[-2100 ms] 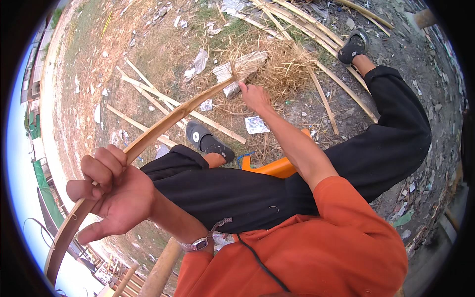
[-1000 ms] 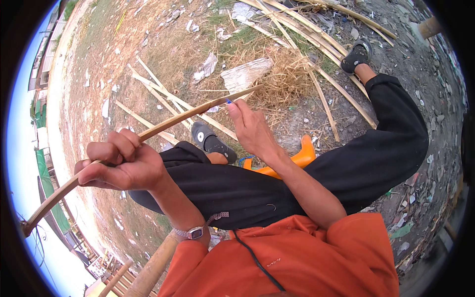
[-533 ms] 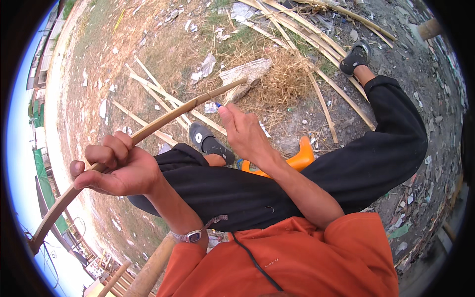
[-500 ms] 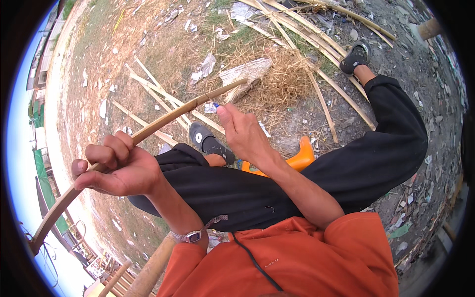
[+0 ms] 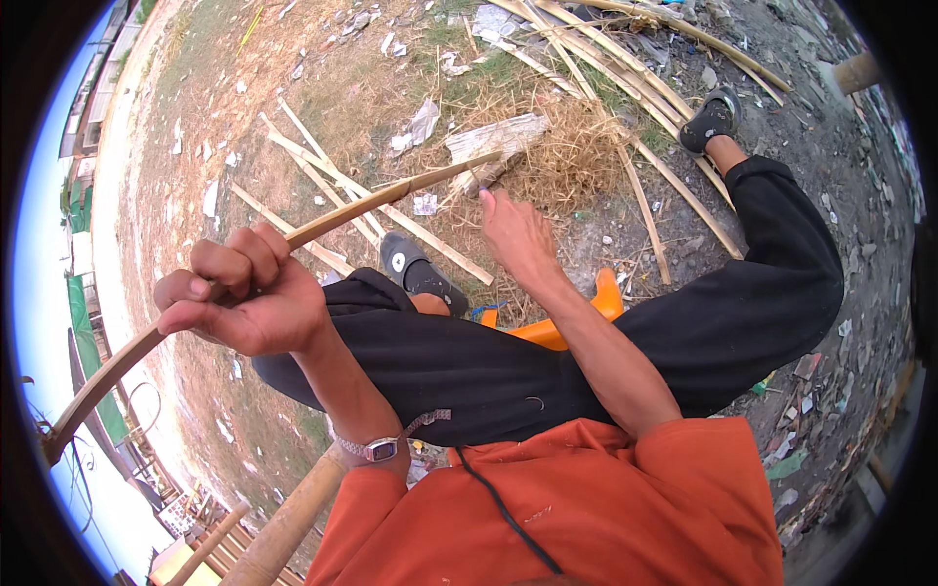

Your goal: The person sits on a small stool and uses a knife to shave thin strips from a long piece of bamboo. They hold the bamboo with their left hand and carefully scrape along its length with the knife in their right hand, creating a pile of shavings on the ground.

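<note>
A long, slightly bent bamboo strip [image 5: 357, 207] slants from the lower left up to the middle of the view. My left hand [image 5: 239, 293] is closed around it, with the fingers curled over and the thumb below. Close to the strip's far end is my right hand [image 5: 521, 239], its fingers folded and its thumb pointing up. Whatever it grips is mostly hidden; only a thin sliver shows above the thumb. Behind the strip's tip lies a pale, rough block of wood [image 5: 498, 137], beside a heap of curled shavings [image 5: 581, 156].
More bamboo strips [image 5: 625, 73] lie at the far right, and several cross each other [image 5: 322, 166] left of centre. An orange plastic object [image 5: 591, 313] sits between my legs. A thick pole [image 5: 293, 518] stands at lower left. Litter and stones cover the ground.
My right hand has moved right, toward the strip's tip. The small blue end that showed by its thumb is out of sight now. My left hand still holds the strip, slightly shifted.
</note>
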`<move>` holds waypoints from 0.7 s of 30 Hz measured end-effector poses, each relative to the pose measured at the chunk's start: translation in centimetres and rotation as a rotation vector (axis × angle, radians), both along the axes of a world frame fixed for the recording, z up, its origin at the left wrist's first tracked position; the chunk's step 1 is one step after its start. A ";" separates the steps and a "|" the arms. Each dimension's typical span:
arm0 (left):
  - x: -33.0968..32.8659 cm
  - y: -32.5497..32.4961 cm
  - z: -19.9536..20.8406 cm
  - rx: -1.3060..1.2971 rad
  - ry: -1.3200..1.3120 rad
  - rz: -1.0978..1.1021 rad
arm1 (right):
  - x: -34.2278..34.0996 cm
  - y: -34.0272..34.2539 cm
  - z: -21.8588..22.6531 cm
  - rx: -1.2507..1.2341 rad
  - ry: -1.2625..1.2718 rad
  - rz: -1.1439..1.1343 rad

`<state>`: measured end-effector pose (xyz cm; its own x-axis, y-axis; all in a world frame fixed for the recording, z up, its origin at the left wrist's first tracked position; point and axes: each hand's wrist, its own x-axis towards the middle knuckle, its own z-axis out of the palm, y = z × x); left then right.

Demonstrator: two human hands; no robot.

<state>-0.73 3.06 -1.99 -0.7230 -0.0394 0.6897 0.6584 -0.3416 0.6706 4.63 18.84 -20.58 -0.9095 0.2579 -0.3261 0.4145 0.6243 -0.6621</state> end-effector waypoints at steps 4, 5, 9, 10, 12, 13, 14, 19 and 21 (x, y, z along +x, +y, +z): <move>0.2 0.7 -0.1 0.019 -0.005 -0.042 | 0.5 1.2 0.5 -0.042 -0.057 -0.134; 0.1 1.0 -0.1 0.055 -0.022 -0.016 | 0.3 1.0 2.5 -0.110 0.056 -0.126; -0.3 0.0 0.0 0.087 -0.016 -0.209 | -1.0 -0.8 6.1 -0.386 0.257 0.025; -0.2 0.0 0.0 0.096 -0.017 -0.196 | -1.0 -1.2 6.3 -0.414 0.273 0.040; 0.2 0.0 0.0 0.114 -0.024 -0.160 | -0.6 -1.9 6.0 -0.397 0.290 0.047; 0.3 0.2 0.0 0.127 -0.028 -0.152 | -0.3 -2.3 5.3 -0.350 0.293 0.032; 0.5 0.4 0.1 0.136 -0.044 -0.101 | 0.0 -2.5 5.0 -0.304 0.294 0.017; 0.9 0.7 0.2 0.147 -0.094 0.060 | 0.0 -2.8 6.1 -0.246 0.237 0.018; 1.2 1.3 0.3 0.131 -0.089 0.072 | 0.2 -2.6 6.0 -0.241 0.194 0.026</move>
